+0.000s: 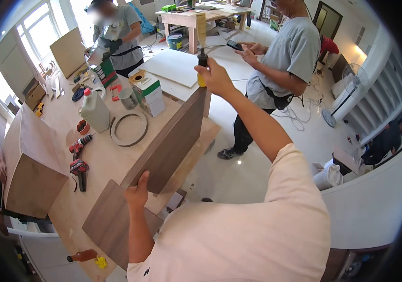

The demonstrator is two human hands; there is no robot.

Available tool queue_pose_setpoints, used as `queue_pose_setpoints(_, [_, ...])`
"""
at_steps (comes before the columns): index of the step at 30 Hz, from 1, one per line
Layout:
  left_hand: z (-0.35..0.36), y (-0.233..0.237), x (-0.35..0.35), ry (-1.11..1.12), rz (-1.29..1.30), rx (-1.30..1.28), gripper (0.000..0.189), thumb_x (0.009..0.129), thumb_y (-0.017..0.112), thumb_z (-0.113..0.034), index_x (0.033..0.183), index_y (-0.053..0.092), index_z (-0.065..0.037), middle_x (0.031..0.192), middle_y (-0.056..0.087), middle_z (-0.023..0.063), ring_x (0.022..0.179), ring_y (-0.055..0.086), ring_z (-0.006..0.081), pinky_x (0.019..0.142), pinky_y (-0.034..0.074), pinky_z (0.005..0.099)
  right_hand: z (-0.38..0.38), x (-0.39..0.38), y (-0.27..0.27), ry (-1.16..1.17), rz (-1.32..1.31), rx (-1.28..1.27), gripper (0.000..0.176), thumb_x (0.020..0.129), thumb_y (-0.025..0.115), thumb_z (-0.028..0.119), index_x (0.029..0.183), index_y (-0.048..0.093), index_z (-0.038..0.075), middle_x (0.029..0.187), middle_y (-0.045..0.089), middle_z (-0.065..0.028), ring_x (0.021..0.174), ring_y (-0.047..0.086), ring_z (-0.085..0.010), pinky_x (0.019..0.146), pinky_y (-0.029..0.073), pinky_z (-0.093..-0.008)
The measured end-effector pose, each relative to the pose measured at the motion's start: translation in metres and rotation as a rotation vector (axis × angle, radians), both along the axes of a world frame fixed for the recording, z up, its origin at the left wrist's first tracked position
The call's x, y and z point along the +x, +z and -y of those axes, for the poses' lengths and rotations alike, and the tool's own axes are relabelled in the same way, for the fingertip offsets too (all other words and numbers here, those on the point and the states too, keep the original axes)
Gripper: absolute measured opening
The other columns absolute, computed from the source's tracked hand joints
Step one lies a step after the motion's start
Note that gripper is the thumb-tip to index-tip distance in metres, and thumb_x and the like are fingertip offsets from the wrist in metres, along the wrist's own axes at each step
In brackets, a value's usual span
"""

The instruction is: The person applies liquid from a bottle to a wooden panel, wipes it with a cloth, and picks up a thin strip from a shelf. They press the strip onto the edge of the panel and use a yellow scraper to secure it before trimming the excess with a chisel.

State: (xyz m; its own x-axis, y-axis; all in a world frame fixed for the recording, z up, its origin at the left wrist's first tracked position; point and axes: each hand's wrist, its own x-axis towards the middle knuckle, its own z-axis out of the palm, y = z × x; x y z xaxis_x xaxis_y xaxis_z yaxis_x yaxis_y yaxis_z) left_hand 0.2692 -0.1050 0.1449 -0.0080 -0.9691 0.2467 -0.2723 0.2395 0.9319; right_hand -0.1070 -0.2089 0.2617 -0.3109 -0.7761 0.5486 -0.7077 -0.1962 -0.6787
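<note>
A brown wood-grain panel (175, 143) stands on its long edge near the front of the workbench (62, 188). At its near end my left hand (137, 190) is closed on the panel, with the thumb along the top edge. My right hand (215, 77) is raised at the far end, wrapped round an upright black-and-yellow handled tool (203, 57); I cannot tell its exact kind. Beneath my left forearm lies another brown board (109, 218), partly covered by the arm.
On the bench are a red cordless drill (79, 157), a tape roll (142, 134), a plastic jug (94, 112) and a square can (147, 94). A plywood box (36, 174) stands left. One person (281, 56) holds a phone; another (119, 37) works across the bench.
</note>
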Motion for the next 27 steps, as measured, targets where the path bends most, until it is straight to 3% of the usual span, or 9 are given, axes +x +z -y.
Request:
queue_pose_setpoints(5, [0.008,-0.006,-0.001,-0.011,-0.032,-0.016,0.023,0.084,0.075,-0.014,0.095,0.067,0.004,0.083,0.068,0.0056,0.075,0.059,0.0144,0.070,0.048,0.0274,-0.005,0.003,-0.006,0.044,0.189,-0.135,0.039,0.092,0.063,0.037,0.103,0.058,0.000,0.087,0.068,-0.0189,0.082,0.066,-0.0351,0.072,0.049,-0.0398])
queue_pose_setpoints(8, [0.001,-0.007,0.004,-0.016,-0.010,-0.028,0.023,0.084,0.075,-0.014,0.095,0.067,0.005,0.084,0.068,0.0061,0.075,0.059,0.0147,0.070,0.048,0.0273,-0.020,0.014,-0.009,-0.002,0.054,-0.058,0.037,0.092,0.063,0.036,0.103,0.058,0.001,0.085,0.068,-0.0182,0.079,0.066,-0.0330,0.070,0.049,-0.0381])
queue_pose_setpoints(11, [0.006,-0.007,0.001,-0.039,-0.045,-0.053,0.024,0.084,0.075,-0.014,0.096,0.067,0.005,0.084,0.068,0.0066,0.076,0.059,0.0149,0.071,0.048,0.0273,-0.019,0.027,-0.010,0.097,0.274,-0.227,0.037,0.092,0.063,0.036,0.102,0.058,0.001,0.081,0.066,-0.0177,0.074,0.065,-0.0302,0.067,0.049,-0.0373])
queue_pose_setpoints(14, [0.001,-0.009,0.004,-0.025,-0.016,-0.024,0.023,0.084,0.075,-0.014,0.096,0.067,0.004,0.083,0.067,0.0062,0.076,0.059,0.0146,0.071,0.048,0.0274,-0.029,0.041,-0.016,0.072,0.119,-0.053,0.035,0.092,0.064,0.035,0.102,0.058,0.001,0.075,0.064,-0.0158,0.068,0.063,-0.0273,0.063,0.047,-0.0362])
queue_pose_setpoints(15, [0.004,-0.007,0.002,-0.010,-0.005,-0.027,0.023,0.084,0.075,-0.014,0.096,0.067,0.004,0.083,0.067,0.0060,0.076,0.059,0.0145,0.071,0.048,0.0275,-0.030,0.045,-0.012,0.064,0.091,-0.110,0.034,0.092,0.064,0.033,0.102,0.058,0.001,0.071,0.062,-0.0133,0.064,0.062,-0.0252,0.061,0.046,-0.0356])
queue_pose_setpoints(19, [-0.001,-0.001,0.003,-0.019,0.003,0.045,0.024,0.083,0.075,-0.016,0.096,0.067,0.003,0.082,0.067,0.0054,0.074,0.057,0.0133,0.069,0.047,0.0274,-0.043,0.078,-0.017,0.264,0.079,-0.026,0.034,0.093,0.063,0.032,0.104,0.056,0.001,0.073,0.063,-0.0124,0.067,0.062,-0.0200,0.062,0.046,-0.0328])
queue_pose_setpoints(23, [0.006,0.003,0.005,-0.067,-0.024,0.079,0.024,0.083,0.076,-0.017,0.095,0.066,0.002,0.080,0.066,0.0052,0.073,0.055,0.0122,0.068,0.046,0.0266,-0.043,0.104,-0.008,0.415,0.383,-0.189,0.029,0.095,0.063,0.028,0.104,0.056,0.001,0.081,0.065,-0.0069,0.073,0.061,-0.0136,0.070,0.049,-0.0285])
queue_pose_setpoints(26, [-0.001,-0.004,0.007,-0.120,-0.118,0.038,0.023,0.083,0.075,-0.017,0.095,0.066,0.001,0.079,0.065,0.0049,0.071,0.054,0.0116,0.067,0.046,0.0260,-0.046,0.112,-0.019,0.390,0.243,0.001,0.027,0.095,0.063,0.026,0.105,0.056,0.002,0.084,0.066,-0.0070,0.078,0.062,-0.0131,0.073,0.049,-0.0283])
queue_pose_setpoints(27, [0.006,-0.003,0.005,-0.133,-0.162,0.001,0.023,0.084,0.075,-0.017,0.095,0.066,0.001,0.078,0.064,0.0047,0.071,0.054,0.0115,0.067,0.046,0.0258,-0.047,0.122,-0.010,0.450,0.310,-0.078,0.027,0.095,0.063,0.025,0.105,0.056,0.002,0.086,0.066,-0.0067,0.080,0.061,-0.0129,0.074,0.049,-0.0278])
